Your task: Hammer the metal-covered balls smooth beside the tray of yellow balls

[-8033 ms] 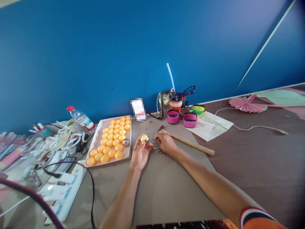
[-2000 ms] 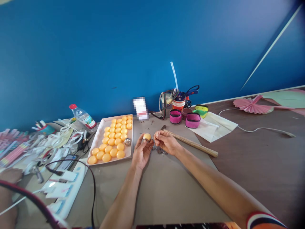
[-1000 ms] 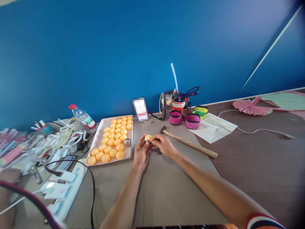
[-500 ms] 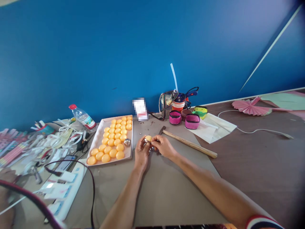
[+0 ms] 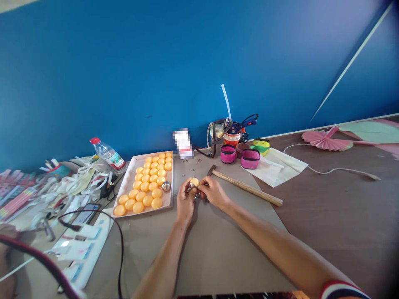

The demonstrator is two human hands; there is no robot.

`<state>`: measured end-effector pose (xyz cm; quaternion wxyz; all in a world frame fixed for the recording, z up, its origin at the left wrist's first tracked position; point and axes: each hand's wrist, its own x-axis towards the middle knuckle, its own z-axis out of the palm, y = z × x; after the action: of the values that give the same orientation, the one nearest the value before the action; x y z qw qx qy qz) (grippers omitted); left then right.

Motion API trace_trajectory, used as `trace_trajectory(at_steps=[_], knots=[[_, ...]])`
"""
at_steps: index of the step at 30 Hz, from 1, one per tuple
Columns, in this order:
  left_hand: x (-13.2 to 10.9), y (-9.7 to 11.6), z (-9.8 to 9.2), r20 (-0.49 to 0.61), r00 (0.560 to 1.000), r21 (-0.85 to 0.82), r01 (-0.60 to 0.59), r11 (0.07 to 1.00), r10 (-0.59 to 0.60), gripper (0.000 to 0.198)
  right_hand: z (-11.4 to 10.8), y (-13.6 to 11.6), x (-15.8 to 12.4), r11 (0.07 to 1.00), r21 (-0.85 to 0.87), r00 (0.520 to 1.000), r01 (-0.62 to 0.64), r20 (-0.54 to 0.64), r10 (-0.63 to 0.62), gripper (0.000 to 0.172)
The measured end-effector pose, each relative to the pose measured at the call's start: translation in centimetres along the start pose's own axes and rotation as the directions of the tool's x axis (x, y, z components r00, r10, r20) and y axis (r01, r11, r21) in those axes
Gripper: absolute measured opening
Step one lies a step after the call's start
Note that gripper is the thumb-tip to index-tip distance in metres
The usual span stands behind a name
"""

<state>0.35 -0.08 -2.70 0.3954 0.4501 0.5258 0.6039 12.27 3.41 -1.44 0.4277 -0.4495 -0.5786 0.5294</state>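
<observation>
Yellow ball [image 5: 195, 181]: held above the table [image 5: 224, 253] | left hand [image 5: 185, 201]: fingers clamped round it | right hand [image 5: 215, 193]: fingertips pinched together at its side, contents not discernible | judged light, smooth, easily dented; best cradled by its sides

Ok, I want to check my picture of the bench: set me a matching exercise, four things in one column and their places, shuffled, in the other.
Things
1. Wooden-handled hammer
2. Partly silver orange ball
3. Clear plastic bottle
4. Silver ball

Places
A. Left of the shallow tray, near the blue wall
B. Inside that tray, beside the plain orange balls
C. Lying down, just beyond the right hand
D. In the left hand, with the right hand's fingertips close at it

Pairs: 1-C, 2-D, 3-A, 4-B
</observation>
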Motion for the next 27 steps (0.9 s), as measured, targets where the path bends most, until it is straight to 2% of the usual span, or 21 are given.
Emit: trace_trajectory(at_steps=[6,8,10,11,13,17,20,27], knots=[[0.0,0.7,0.5,0.067,0.992,-0.323,0.119,0.939,-0.103,0.043,-0.2,-0.4,0.3,0.995,0.097,0.998,-0.04,0.044,0.035,0.011],[0.1,0.9,0.7,0.084,0.988,-0.397,0.152,0.905,-0.13,0.043,-0.7,-0.5,0.7,0.996,0.095,0.998,0.006,0.059,-0.011,0.012],[0.2,1.1,0.6,0.087,0.983,-0.424,0.181,0.887,-0.159,0.043,-1.5,-0.5,1.0,0.994,-0.037,0.994,0.106,0.023,-0.106,0.013],[0.3,1.1,0.5,0.085,0.981,-0.43,0.194,0.881,-0.175,0.042,-1.9,-0.4,1.2,0.972,-0.155,0.983,0.179,-0.003,-0.182,0.012],[0.5,1.1,0.4,0.074,0.977,-0.446,0.21,0.87,-0.198,0.04,-2.7,0.0,1.6,0.868,-0.411,0.953,0.279,0.005,-0.304,0.013],[0.7,1.3,0.2,0.036,0.982,-0.479,0.178,0.859,-0.183,0.034,-3.3,1.3,1.7,0.613,-0.726,0.946,0.312,0.176,-0.274,0.026],[0.7,1.5,0.2,0.016,0.983,-0.481,0.166,0.861,-0.181,0.029,-3.1,1.9,1.5,0.486,-0.811,0.941,0.326,0.231,-0.245,0.033],[0.8,1.5,0.2,0.003,0.986,-0.467,0.15,0.871,-0.168,0.026,-2.3,1.4,1.7,0.409,-0.847,0.938,0.339,0.269,-0.219,0.038]])
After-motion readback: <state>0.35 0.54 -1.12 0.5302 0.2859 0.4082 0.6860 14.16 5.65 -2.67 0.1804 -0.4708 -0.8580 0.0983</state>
